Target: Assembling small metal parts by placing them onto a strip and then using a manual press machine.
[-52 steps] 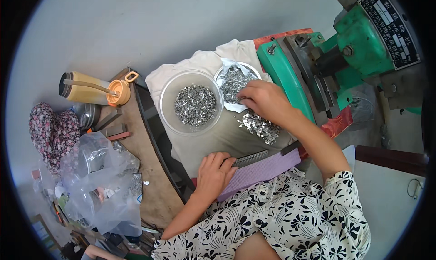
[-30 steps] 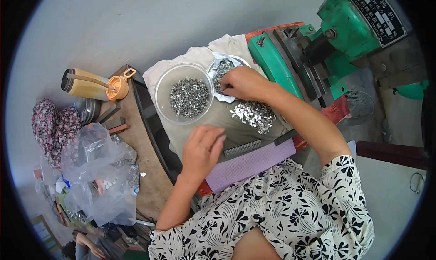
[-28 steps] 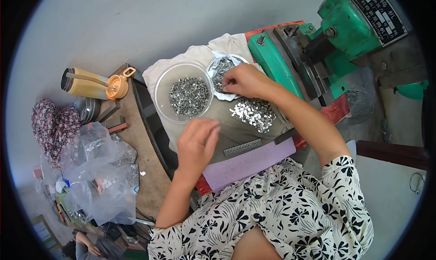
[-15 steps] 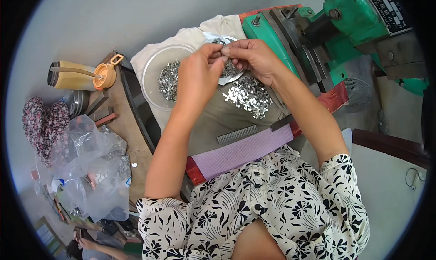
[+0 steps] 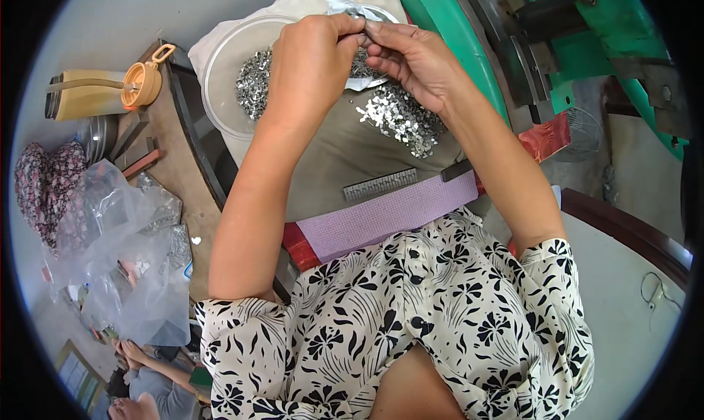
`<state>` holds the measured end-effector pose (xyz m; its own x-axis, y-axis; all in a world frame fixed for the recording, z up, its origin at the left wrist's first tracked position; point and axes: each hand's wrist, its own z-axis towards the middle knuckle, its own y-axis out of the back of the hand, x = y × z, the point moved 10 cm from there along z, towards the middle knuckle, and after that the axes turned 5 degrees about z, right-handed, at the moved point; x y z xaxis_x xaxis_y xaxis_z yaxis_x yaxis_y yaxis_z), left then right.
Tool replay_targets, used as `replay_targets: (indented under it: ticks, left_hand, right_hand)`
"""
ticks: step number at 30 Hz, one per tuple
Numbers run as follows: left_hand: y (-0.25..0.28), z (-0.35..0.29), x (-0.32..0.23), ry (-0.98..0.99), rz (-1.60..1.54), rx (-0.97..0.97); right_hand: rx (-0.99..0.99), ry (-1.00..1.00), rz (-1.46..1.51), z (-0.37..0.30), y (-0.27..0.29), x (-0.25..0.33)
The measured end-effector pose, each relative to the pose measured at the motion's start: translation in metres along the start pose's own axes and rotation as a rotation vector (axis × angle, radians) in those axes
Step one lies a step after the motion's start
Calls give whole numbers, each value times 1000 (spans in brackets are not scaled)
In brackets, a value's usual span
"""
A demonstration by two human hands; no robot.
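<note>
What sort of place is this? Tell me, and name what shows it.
Probably a small metalworking workshop: a green machine with bolted steel parts stands on the right, a heap of small shiny metal pieces lies on the cloth, and a clear tub holds more.

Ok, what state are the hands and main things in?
Left hand, pinching
Right hand, pinching close against the left; held item unclear
Clear tub, open, partly filled with metal pieces
White-lined dish, metal pieces inside, partly hidden
Loose metal pile, spread on the cloth
Ruler-like strip, lying flat
Plastic bag, crumpled
</note>
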<state>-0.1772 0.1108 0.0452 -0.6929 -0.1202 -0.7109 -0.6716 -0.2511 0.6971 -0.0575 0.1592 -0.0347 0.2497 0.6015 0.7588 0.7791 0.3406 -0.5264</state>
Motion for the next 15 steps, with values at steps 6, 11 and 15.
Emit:
replay_targets:
  ticks: [6,11,15]
  left_hand:
    - [0,6,-14,-57,181,-25]
    - [-4,9,-17,-50,193,17]
    - [-4,9,-19,-104,215,-4]
  right_hand:
    - [-112,92,-114,-7,1,6]
    - [-72,73,-133,-8,1,3]
    - [-54,19,-214,-14,-7,3]
